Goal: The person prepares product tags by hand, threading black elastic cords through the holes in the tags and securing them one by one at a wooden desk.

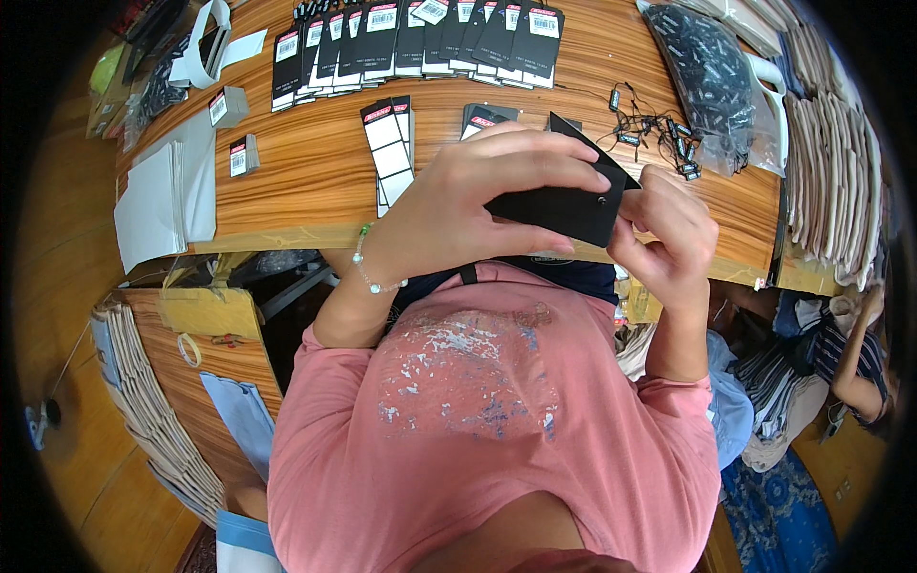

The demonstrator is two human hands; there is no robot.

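Observation:
Black hang tags (559,208), with a small punched hole near one end, are held in front of me above the table's near edge. My left hand (487,186) wraps round them, fingers on top and thumb below; a beaded bracelet circles that wrist. At their right end my right hand (664,229) is closed in a pinch against the tag edge; what its fingertips hold, if anything, is hidden. One tag corner stands up apart from the others. Beneath my hands lie a stack of tags (487,116) and white label strips (387,143).
Rows of finished black tags (411,43) with white stickers span the table's back. Loose black string loops (659,134) lie to the right, beside a clear bag (707,81) full of them. Folded beige garments (831,181) are stacked far right. White paper (153,215) and small sticker piles (244,155) sit left.

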